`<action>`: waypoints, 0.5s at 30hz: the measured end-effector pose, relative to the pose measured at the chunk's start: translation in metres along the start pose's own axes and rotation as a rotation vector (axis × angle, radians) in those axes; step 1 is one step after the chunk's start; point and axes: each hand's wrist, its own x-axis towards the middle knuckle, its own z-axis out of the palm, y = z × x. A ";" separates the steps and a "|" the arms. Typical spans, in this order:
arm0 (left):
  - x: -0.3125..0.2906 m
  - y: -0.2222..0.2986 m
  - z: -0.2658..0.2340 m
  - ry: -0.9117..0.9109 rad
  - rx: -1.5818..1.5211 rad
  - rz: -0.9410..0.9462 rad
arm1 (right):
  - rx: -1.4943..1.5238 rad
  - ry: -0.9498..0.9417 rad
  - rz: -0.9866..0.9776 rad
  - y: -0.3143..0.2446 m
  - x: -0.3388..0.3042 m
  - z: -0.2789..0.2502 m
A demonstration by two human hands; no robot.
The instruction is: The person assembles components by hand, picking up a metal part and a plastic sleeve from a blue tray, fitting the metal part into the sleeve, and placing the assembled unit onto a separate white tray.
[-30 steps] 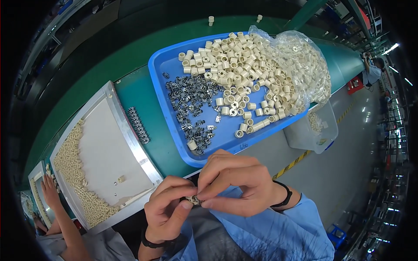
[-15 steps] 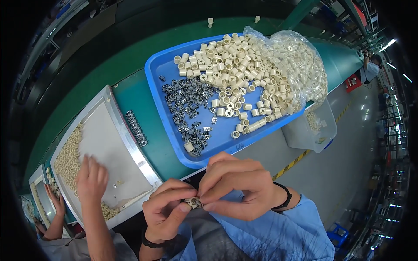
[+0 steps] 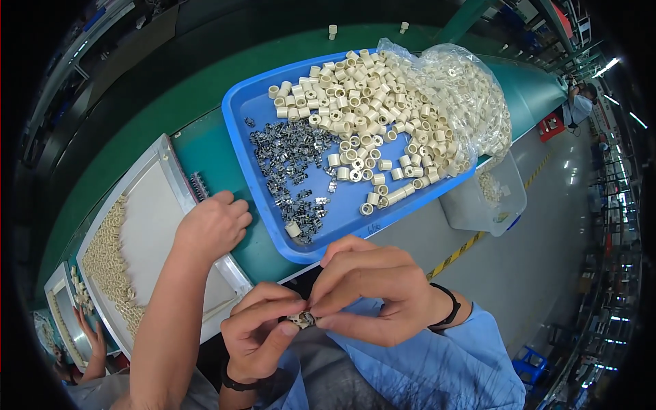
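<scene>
While both forearms rest low in the view, the left hand [image 3: 260, 333] and the right hand [image 3: 374, 294] meet just below the near edge of a blue tub [image 3: 352, 205], pinching one small part [image 3: 301, 319] between them. The left grip has thumb and forefinger pressed on its left end; the right grip closes fingertips on its right end. The part looks cream and metallic, though fingers cover so much that its exact shape is hard to tell. Beyond the hands, the tub sits on a green table [image 3: 237, 239], with dark metal clips [image 3: 290, 154] heaped at its left and cream caps [image 3: 355, 102] spread across its middle and far side. A clear bag [image 3: 484, 96] full of more caps lies over its right end. To the left, a co-worker's hand [image 3: 217, 222] is over the near-right edge of a metal-framed tray [image 3: 154, 205], beside a row of clips [image 3: 198, 183]. Cream rings [image 3: 108, 263] pile along the tray's left side. Right of the tub, a clear bin [image 3: 488, 205] stands lower down.
</scene>
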 end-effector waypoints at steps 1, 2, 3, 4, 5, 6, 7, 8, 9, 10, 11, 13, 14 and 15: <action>0.000 0.000 0.000 0.002 0.003 -0.001 | -0.001 0.000 0.000 -0.001 0.000 0.000; 0.000 0.001 0.001 0.004 0.006 -0.002 | -0.014 -0.005 -0.003 -0.002 0.000 0.000; 0.000 0.001 0.001 0.005 0.009 -0.002 | -0.027 -0.010 -0.006 -0.003 0.001 0.000; 0.000 0.001 0.001 0.007 0.012 -0.003 | -0.040 -0.015 -0.009 -0.004 0.001 0.000; 0.000 0.001 0.001 0.009 0.016 -0.004 | -0.041 -0.015 -0.009 -0.004 0.000 0.001; 0.000 0.001 0.001 0.010 0.019 -0.005 | -0.051 -0.016 -0.012 -0.003 0.000 0.001; -0.001 0.001 0.001 0.009 0.019 -0.004 | -0.061 -0.017 -0.015 -0.003 0.000 0.002; -0.001 0.000 0.001 0.001 0.010 -0.009 | -0.071 -0.018 -0.018 -0.003 0.000 0.002; -0.002 -0.001 0.000 -0.008 0.001 -0.014 | -0.071 -0.016 -0.018 -0.003 0.000 0.001; -0.002 -0.002 -0.001 -0.017 -0.009 -0.020 | -0.080 -0.024 -0.013 -0.004 0.000 0.000; -0.003 -0.002 -0.002 -0.019 -0.009 -0.020 | -0.089 -0.032 -0.008 -0.004 -0.001 -0.001; -0.004 -0.003 -0.004 -0.032 -0.019 -0.048 | -0.098 -0.040 -0.003 -0.005 -0.002 -0.002; -0.004 -0.003 -0.004 -0.038 -0.023 -0.062 | -0.086 -0.037 0.002 -0.005 -0.002 -0.002; -0.004 -0.004 -0.003 -0.038 -0.023 -0.062 | -0.072 -0.035 0.008 -0.004 -0.003 -0.003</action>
